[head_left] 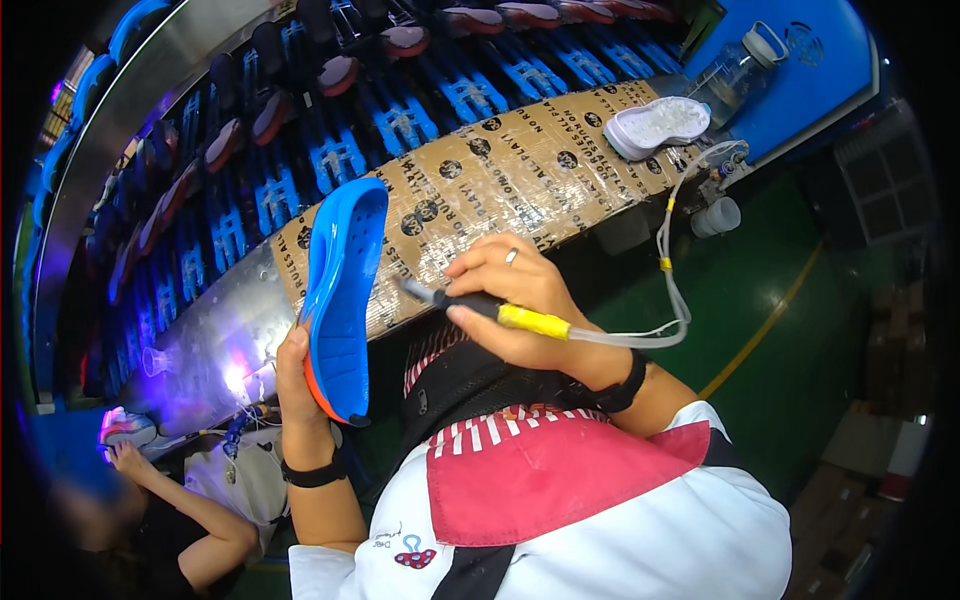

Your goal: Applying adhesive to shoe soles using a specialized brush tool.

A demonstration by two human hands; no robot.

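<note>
My left hand (295,370) is closed around the heel end of a blue shoe sole (340,300) with an orange patch at the heel. The sole stands nearly upright, its hollow inner side turned toward my right. In my right hand (530,300) is a slim brush (475,303) with a black grip, yellow tape and a clear hose at its back end. Its pale tip points at the sole and stays a little apart from it. Under both hands lies a printed cardboard sheet (530,180) on the bench.
Beyond the cardboard, blue racks (470,95) carry several shoes. A white sole (655,125) lies far right, near a clear jug (735,75). The hose (663,240) loops down past a whitish cup (716,217). At lower left a co-worker's hand (128,460) holds a shoe (128,427).
</note>
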